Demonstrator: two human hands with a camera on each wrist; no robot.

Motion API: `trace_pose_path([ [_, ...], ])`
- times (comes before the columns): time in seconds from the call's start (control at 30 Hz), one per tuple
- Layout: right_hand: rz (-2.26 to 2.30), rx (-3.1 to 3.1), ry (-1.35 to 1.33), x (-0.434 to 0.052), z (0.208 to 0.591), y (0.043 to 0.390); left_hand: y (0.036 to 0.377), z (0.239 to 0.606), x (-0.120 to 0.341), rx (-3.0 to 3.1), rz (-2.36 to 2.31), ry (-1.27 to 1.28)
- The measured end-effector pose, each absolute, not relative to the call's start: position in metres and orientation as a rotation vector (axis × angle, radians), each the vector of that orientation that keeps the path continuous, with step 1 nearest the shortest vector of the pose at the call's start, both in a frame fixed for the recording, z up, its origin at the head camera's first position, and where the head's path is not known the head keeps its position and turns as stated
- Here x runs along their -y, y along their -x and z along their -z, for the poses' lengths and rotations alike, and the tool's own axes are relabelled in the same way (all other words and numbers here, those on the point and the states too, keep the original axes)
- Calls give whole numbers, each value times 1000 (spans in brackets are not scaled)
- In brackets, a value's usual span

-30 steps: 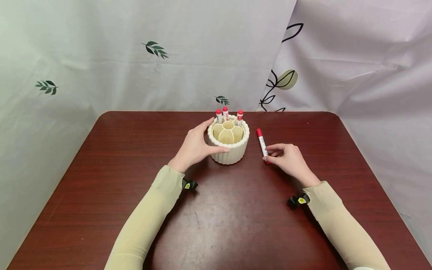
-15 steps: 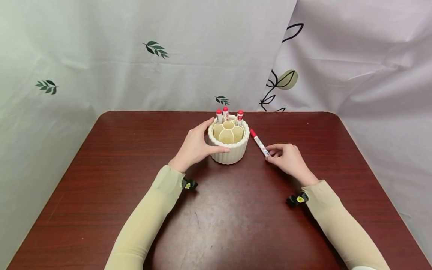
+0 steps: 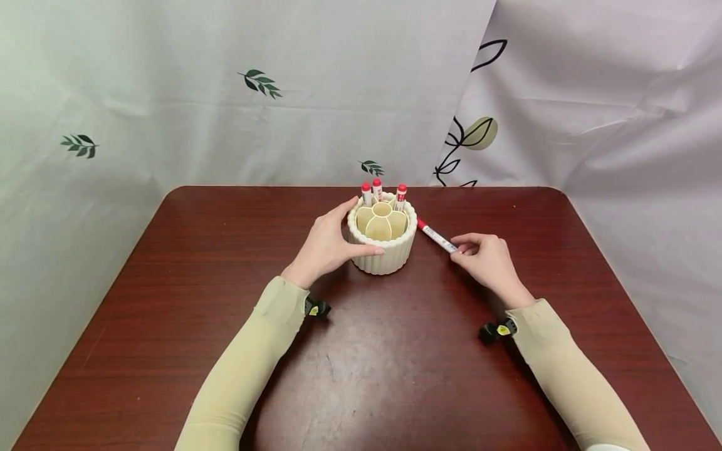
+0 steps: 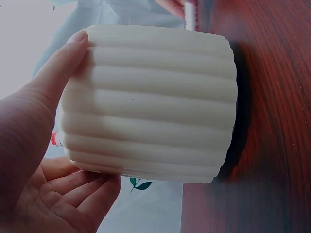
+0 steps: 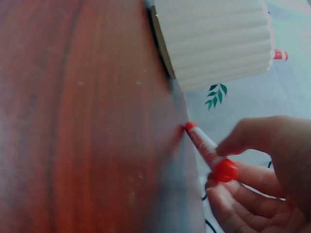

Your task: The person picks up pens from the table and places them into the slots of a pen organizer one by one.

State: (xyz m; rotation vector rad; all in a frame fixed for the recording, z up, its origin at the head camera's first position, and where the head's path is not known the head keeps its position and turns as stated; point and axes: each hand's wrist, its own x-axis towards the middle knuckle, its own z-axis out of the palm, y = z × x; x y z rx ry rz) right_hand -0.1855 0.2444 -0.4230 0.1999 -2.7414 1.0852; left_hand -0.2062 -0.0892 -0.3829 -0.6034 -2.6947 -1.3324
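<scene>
My left hand [image 3: 324, 244] spans the ribbed cream pen holder [image 3: 389, 255], thumb on its near side and fingers round the far left. In the left wrist view the thumb lies at the rim and the fingertips press the holder's wall [image 4: 155, 102]. Three red-capped markers [image 3: 400, 195] stand upright in the holder's rear compartments; its front ones show no marker. To the right, my right hand [image 3: 487, 260] pinches another white marker with red ends [image 3: 437, 239] between thumb and fingers. This marker slants, its far red end close beside the holder and low over the tabletop in the right wrist view.
The dark red-brown table [image 3: 383, 376] has rounded far corners. Behind it hangs a pale curtain [image 3: 316, 113] with leaf prints. Each wrist wears a black strap with a small camera [image 3: 489, 333].
The marker's far red end has swung left toward the holder, and the near end has risen with my right hand, which shifted slightly right. My left hand and the holder stay put.
</scene>
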Motion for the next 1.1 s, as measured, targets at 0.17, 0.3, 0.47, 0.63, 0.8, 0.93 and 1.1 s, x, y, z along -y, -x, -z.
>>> trace_pose_path([
  [0.17, -1115, 2570, -154, -246, 414, 188, 206, 382, 89, 2698, 1327, 596],
  [0.3, -1165, 2444, -137, -247, 405, 191, 205, 382, 89, 2699, 1320, 588],
  [0.47, -1227, 2354, -131, -247, 394, 196, 206, 384, 89, 2689, 1321, 591],
  [0.63, -1263, 2310, -121, -249, 382, 197, 208, 385, 90, 2679, 1318, 602],
  [0.8, -1303, 2271, -114, -242, 358, 191, 210, 387, 91, 2672, 1332, 599],
  [0.93, -1381, 2232, -125, -233, 335, 181, 210, 388, 91, 2664, 1363, 601],
  [1.1, -1523, 2176, -184, -235, 328, 183, 210, 388, 91, 2652, 1377, 614],
])
